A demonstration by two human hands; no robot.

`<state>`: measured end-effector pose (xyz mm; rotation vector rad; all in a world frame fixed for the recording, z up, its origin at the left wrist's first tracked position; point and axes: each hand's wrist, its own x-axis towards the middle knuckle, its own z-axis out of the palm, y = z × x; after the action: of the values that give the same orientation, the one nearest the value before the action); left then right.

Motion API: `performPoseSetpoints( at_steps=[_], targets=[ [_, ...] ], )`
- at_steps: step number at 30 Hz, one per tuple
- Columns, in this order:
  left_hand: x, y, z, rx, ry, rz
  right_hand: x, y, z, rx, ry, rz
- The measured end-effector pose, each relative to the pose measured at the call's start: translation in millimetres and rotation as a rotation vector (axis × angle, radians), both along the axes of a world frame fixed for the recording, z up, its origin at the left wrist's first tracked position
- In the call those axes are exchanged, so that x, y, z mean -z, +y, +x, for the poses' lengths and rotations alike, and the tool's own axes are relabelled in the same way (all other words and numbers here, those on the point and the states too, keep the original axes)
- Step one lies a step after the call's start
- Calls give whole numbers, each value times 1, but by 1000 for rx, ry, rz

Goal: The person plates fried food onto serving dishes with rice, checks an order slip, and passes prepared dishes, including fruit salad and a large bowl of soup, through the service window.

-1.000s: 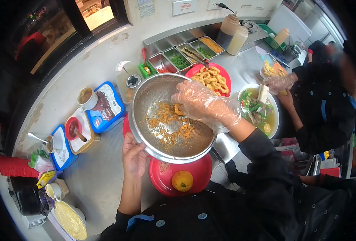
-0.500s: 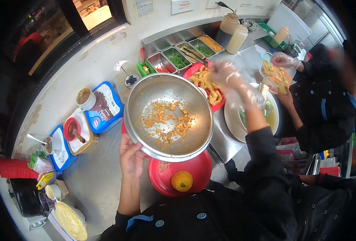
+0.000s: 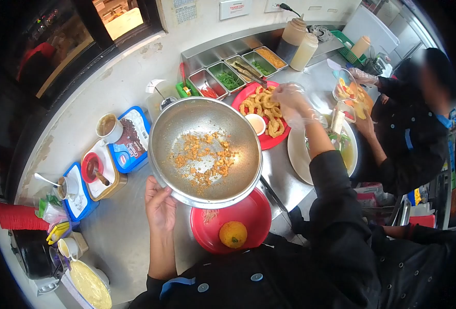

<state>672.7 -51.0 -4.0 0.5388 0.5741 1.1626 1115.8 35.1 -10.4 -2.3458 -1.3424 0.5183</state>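
My left hand (image 3: pixel 159 205) grips the near rim of a perforated metal colander (image 3: pixel 212 110), tilted toward me. Browned fried crumbs (image 3: pixel 204 154) lie scattered inside it. To its right, a red plate (image 3: pixel 267 143) bears fried rings (image 3: pixel 263 105) and a small cup of pale sauce (image 3: pixel 255 123). My right hand (image 3: pixel 291 101), in a clear plastic glove, is over the plate's right edge by the rings. Its fingers are drawn together, and what they hold, if anything, is hidden. Below the colander, another red plate (image 3: pixel 199 232) carries a rounded golden-orange food mound (image 3: pixel 233 234).
Metal pans (image 3: pixel 228 75) of chopped toppings with tongs (image 3: pixel 251 72) stand along the wall. A large white bowl (image 3: pixel 296 154) is beside my right forearm. A co-worker's gloved hand (image 3: pixel 364 77) is near a clear cup (image 3: pixel 345 85). Blue-rimmed tubs (image 3: pixel 130 136) stand left.
The colander and my left hand have shifted slightly left, uncovering the sauce cup and more of the ring plate. My right hand, blurred before, now appears sharper near the rings.
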Motion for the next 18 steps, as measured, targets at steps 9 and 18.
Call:
performPoseSetpoints(
  at_steps=[9,18],
  targets=[
    [-3,-4,-8,17,-54,-2,1,-2,-30,181,-266,219],
    [-12,-40,-15,82,-151,32,-48,-191,-65,78,66,548]
  ],
)
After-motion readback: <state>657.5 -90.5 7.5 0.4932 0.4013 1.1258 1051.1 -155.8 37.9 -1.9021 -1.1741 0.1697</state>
